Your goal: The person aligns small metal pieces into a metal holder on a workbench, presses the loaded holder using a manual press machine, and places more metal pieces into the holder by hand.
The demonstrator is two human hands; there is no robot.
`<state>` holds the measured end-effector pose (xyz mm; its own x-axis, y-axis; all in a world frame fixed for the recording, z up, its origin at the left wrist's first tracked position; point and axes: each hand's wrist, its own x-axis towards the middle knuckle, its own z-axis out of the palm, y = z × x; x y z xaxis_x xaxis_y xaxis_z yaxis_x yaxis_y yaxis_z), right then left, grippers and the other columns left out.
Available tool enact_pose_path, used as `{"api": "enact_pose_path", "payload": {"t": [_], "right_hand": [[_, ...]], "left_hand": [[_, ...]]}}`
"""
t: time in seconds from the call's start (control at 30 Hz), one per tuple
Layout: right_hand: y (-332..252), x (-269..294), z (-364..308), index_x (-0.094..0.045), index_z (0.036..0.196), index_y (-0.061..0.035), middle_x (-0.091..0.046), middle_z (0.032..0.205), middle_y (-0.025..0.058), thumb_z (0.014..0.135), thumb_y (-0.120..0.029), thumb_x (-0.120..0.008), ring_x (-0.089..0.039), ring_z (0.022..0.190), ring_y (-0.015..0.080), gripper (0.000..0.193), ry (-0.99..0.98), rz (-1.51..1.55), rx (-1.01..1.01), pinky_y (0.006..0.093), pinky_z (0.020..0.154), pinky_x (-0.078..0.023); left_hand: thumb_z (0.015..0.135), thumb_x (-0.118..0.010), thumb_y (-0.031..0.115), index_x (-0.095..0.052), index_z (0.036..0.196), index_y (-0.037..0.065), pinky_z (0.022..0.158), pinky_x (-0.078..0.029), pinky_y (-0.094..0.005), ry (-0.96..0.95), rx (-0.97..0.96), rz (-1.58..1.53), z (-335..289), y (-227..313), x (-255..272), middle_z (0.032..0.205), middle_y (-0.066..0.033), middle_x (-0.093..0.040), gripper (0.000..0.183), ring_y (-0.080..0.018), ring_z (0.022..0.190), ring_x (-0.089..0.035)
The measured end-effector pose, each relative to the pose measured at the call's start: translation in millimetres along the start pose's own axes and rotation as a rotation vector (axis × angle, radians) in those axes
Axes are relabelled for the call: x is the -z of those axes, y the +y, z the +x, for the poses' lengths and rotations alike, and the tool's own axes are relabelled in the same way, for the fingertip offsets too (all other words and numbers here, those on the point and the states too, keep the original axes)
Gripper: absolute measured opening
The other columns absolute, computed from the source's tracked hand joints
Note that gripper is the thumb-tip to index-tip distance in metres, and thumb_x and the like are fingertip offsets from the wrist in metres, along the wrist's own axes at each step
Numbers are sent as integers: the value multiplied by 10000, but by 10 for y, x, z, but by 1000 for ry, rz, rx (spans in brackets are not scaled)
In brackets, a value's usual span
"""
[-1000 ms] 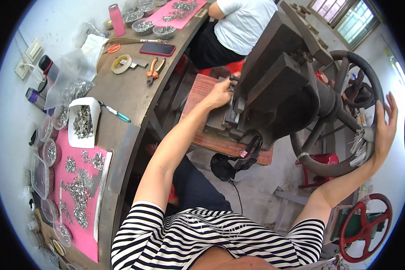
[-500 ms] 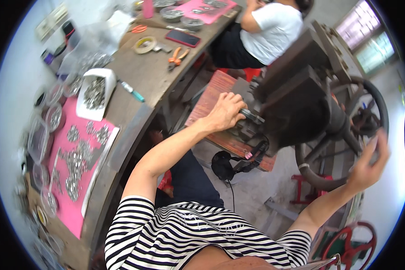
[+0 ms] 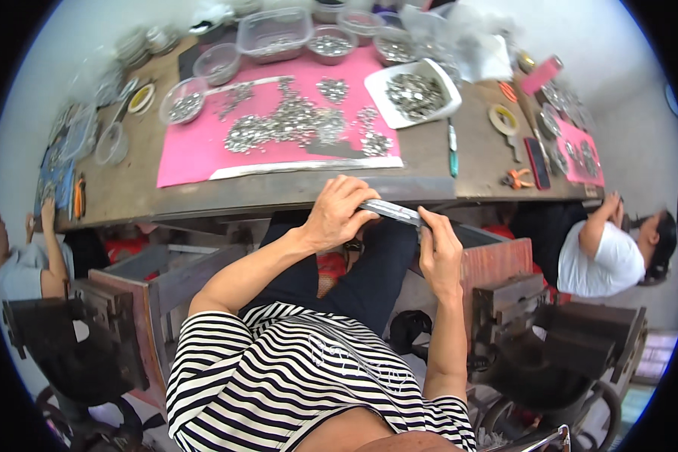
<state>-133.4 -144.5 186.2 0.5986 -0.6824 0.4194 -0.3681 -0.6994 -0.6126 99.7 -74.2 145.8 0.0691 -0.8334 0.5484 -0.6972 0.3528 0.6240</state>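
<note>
A flat grey metal bar [image 3: 390, 210] spans the gap between my two hands, just off the near edge of the bench. My left hand [image 3: 331, 216] has its fingers and thumb closed around one end. The other end is pinched by my right hand [image 3: 441, 247], thumb against fingers. Beyond them, many small shiny metal pieces [image 3: 279, 126] lie spread in heaps on a pink sheet [image 3: 184, 158]. A pale strip [image 3: 305, 166] runs along that sheet's near edge.
A white scoop [image 3: 444, 84] of metal pieces, a teal pen [image 3: 453, 151], tape [image 3: 502, 119], orange-handled pliers [image 3: 517, 179] and clear tubs [image 3: 274, 34] stand on the bench. Dark hand-wheel presses [image 3: 550, 331] flank me. Co-workers sit left [image 3: 22, 260] and right [image 3: 606, 252].
I have turned from the press on my right to the bench. My left hand has come away from the press with the bar, and my right hand, earlier beside the wheel, now grips it too.
</note>
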Motion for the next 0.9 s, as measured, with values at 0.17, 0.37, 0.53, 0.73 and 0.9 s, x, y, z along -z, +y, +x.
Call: {"api": "enact_pose_path", "payload": {"t": [0.17, 0.37, 0.53, 0.73, 0.9], "right_hand": [[-165, -742, 455, -641, 1249, 8, -675, 1090, 204, 912, 95, -580, -655, 1007, 383, 353, -69, 61, 117, 417, 889, -515], [-60, -1406, 663, -650, 1229, 9, -686, 1122, 188, 877, 84, -633, -654, 1032, 356, 361, -27, 51, 112, 404, 915, -506], [-107, -1514, 734, -655, 1235, -10, -632, 1297, 151, 775, -27, -799, -583, 1195, 341, 482, -10, 51, 62, 430, 1031, -468], [-91, -1628, 738, -633, 1275, -32, -615, 1297, 154, 751, -69, -844, -567, 1181, 350, 566, 34, -49, 39, 437, 1013, -465], [-72, -1687, 712, -634, 1272, -37, -621, 1244, 148, 742, -88, -858, -572, 1136, 349, 578, 63, -77, 71, 439, 985, -468]], "left_hand": [[816, -778, 156, -685, 1080, 60, 845, -419, -405, 130, 132, 145, -345, -331, 544, 1023, -89, -622, 297, -296, 980, -574], [818, -783, 131, -688, 1104, 43, 824, -434, -415, 137, 173, 200, -445, -779, 786, 1003, -101, -608, 314, -297, 920, -569], [843, -760, 130, -711, 1127, 64, 845, -428, -421, 92, 195, 199, -377, -877, 837, 1049, -88, -598, 296, -287, 954, -564], [855, -752, 137, -729, 1114, 103, 901, -381, -454, 142, 116, 248, -349, -940, 823, 1031, -48, -609, 262, -252, 994, -560], [842, -772, 157, -727, 1114, 99, 1077, -347, -528, 122, 104, 275, -396, -936, 790, 1180, -67, -652, 282, -281, 1161, -577]]}}
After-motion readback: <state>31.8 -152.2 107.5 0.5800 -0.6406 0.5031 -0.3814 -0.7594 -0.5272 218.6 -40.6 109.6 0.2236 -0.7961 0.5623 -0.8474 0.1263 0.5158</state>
